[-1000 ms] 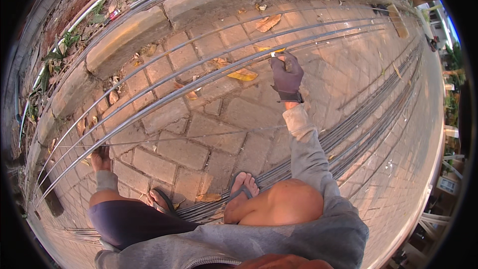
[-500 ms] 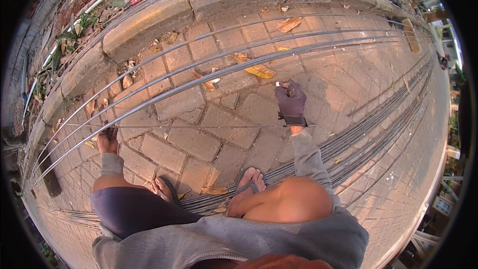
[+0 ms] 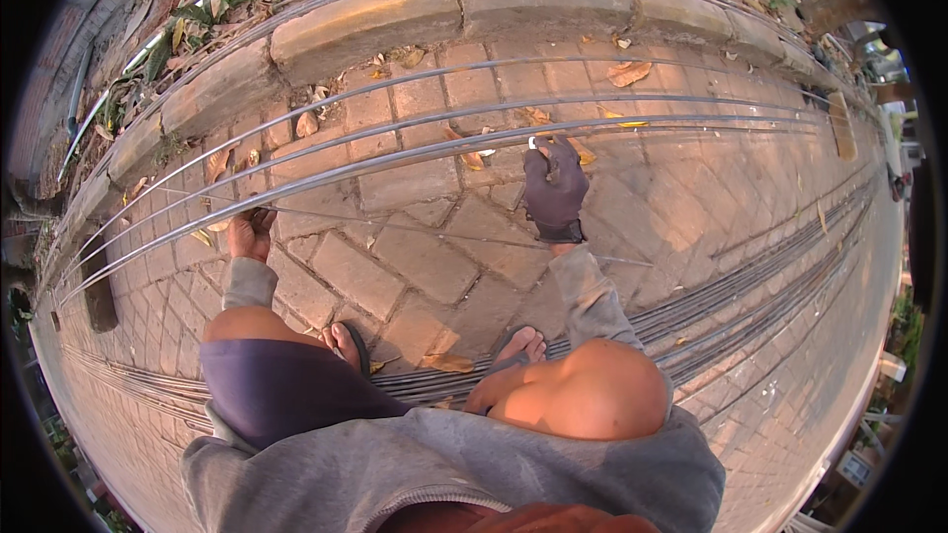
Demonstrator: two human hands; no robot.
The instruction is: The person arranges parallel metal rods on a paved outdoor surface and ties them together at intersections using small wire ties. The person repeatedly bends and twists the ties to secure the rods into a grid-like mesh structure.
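Observation:
Bare, my left hand has its fingers closed around a thin metal rod. The rod slants across the paving and passes under my right wrist. My right hand wears a dark purple glove; its curled thumb and fingers pinch a small white piece, whose kind is too small to tell. That hand is just at the near side of a bundle of long grey steel rods. Two single rods lie beyond the bundle, roughly alongside it.
A concrete kerb curves along the far side, with more rods and leaf litter behind it. Wooden blocks lie near the rod ends. Dark rods run beside my sandalled feet. Dry leaves dot the brick paving.
The view has shifted, moving the paving right and down. Both hands have moved farther from me; my right hand has come leftward to the rod bundle. The thin rod now slants.

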